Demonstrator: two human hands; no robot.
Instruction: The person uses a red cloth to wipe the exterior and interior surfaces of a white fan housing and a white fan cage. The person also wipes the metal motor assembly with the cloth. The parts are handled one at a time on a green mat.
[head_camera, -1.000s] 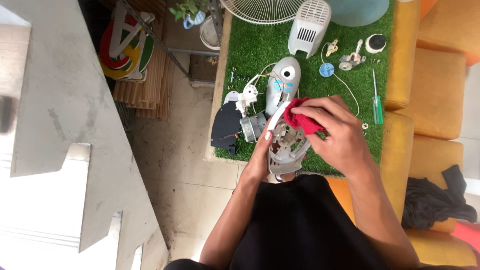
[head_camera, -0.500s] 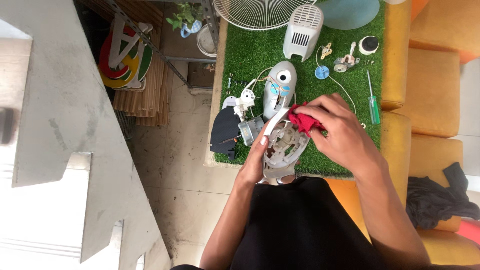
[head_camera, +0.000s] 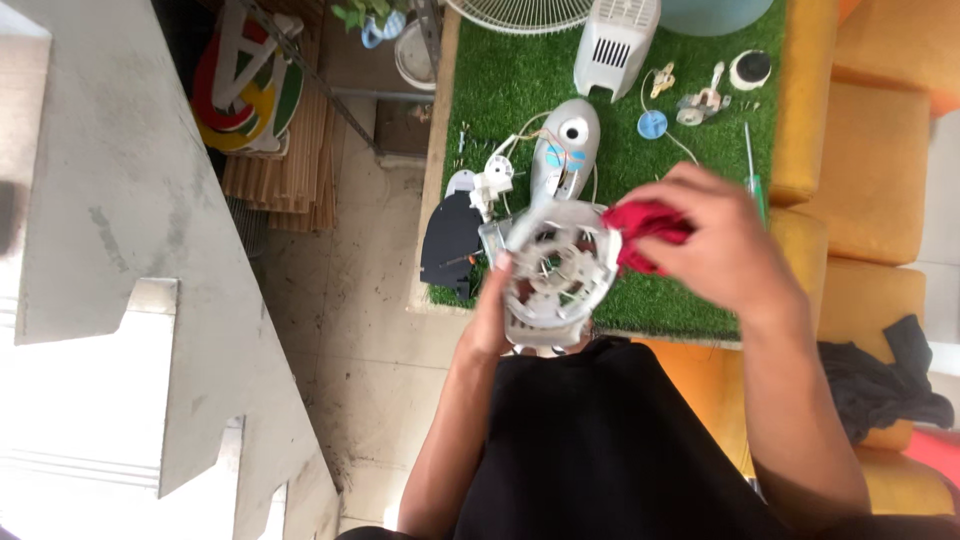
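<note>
Wiping looks like the step in hand: the right hand (head_camera: 725, 250) is squeezed shut on a small red cloth (head_camera: 645, 228) and presses it to the edge of a round grey plastic fan housing (head_camera: 558, 275). The left hand (head_camera: 490, 320) grips that housing from the side, holding it up over the near edge of the green grass mat (head_camera: 520, 90). Next, I think, the housing needs turning so the cloth reaches its ribs. Behind it lie a grey oval fan cover (head_camera: 566, 150), a white vented plastic cover (head_camera: 614, 42) and a green-handled screwdriver (head_camera: 752, 170), all well apart.
</note>
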